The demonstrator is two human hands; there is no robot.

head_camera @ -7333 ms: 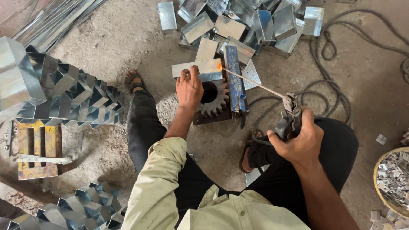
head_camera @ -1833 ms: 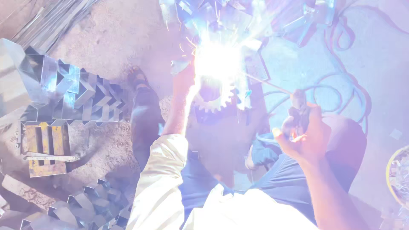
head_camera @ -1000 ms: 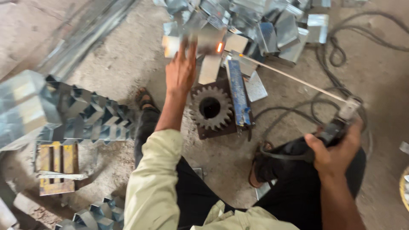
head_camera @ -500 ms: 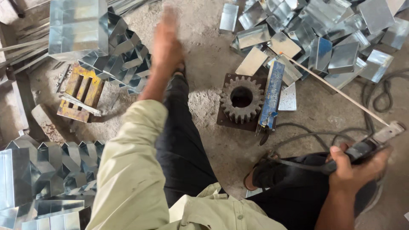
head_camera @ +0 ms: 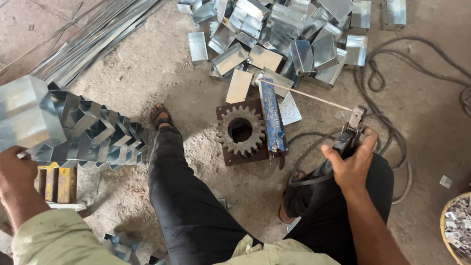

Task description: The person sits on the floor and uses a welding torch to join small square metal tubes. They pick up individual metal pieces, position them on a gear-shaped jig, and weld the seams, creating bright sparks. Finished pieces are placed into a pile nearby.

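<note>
Head view, looking down at a seated person on a concrete floor (head_camera: 162, 73). The right hand (head_camera: 351, 164) is wrapped around an electrode holder (head_camera: 349, 133), its rod (head_camera: 309, 96) pointing at a blue bar (head_camera: 271, 115) beside a gear (head_camera: 241, 131) near the floor's middle. The left hand (head_camera: 14, 172), at the left edge, is closed on a stack of folded metal pieces (head_camera: 73, 127). Loose metal boxes (head_camera: 294, 34) lie along the top edge.
</note>
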